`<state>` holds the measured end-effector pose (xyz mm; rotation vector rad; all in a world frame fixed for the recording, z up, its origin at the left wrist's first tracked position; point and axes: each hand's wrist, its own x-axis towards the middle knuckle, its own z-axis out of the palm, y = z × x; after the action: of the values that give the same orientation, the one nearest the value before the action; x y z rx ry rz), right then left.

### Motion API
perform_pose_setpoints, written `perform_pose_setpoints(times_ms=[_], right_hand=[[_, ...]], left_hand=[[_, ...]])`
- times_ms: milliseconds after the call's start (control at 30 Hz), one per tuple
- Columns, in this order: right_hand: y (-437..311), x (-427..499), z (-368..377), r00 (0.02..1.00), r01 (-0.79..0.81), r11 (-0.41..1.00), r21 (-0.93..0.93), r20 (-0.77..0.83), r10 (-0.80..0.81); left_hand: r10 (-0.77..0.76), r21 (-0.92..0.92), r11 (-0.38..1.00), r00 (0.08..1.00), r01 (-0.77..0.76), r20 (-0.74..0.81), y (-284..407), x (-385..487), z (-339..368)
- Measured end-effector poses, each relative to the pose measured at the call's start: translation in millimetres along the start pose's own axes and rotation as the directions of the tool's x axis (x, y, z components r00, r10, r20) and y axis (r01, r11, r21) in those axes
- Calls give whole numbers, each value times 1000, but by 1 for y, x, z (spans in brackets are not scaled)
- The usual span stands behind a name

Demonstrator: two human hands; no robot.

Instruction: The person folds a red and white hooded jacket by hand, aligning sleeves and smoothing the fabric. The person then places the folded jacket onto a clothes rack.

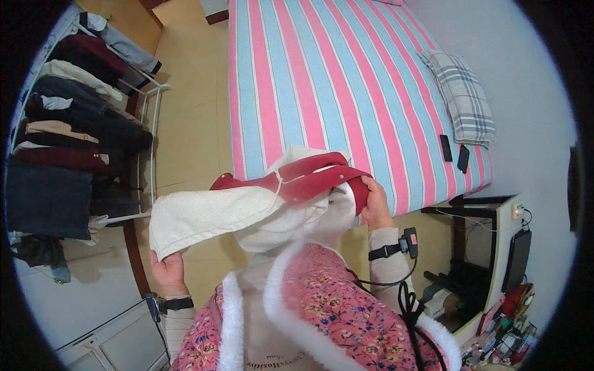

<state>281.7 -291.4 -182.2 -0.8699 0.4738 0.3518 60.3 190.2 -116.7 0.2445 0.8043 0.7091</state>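
A cream-white cloth garment [209, 215] with red trim [308, 185] hangs between my hands in front of my body. My left hand [169, 273] pinches the lower corner of its long, stretched-out white part. At the other side, my right hand [377, 204] grips the red band, fingers curled over its edge. Small round snaps dot the red part, and a thin white cord [280, 181] loops across the middle. The garment's far edge overlaps the near end of the bed in view; whether it touches the bed I cannot tell. Bunched folds hide much of its shape.
Beyond the garment is a bed with a striped sheet [334, 83], holding a plaid pillow [464, 97] and two phones [445, 148]. A white clothes rack [155, 120] full of clothes stands left. Right is a desk [499, 246] with a cable; a cluttered pile [508, 341] lies below it.
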Motion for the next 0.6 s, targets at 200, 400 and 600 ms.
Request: perform_pose_setpoints(times_ms=[200,400,600], right_hand=[[4,-5,13,984,-172,967,186,82,159],[6,-7,16,980,-192,962,196,97,176],[14,-39,68,983,126,938,-324,169,-74]], left_hand=[[50,49,998,999,-50,14,-3,-2,3],[19,43,999,1000,-20,15,-5,-6,8],[-167,266,956,975,125,143,-31,-17,14]])
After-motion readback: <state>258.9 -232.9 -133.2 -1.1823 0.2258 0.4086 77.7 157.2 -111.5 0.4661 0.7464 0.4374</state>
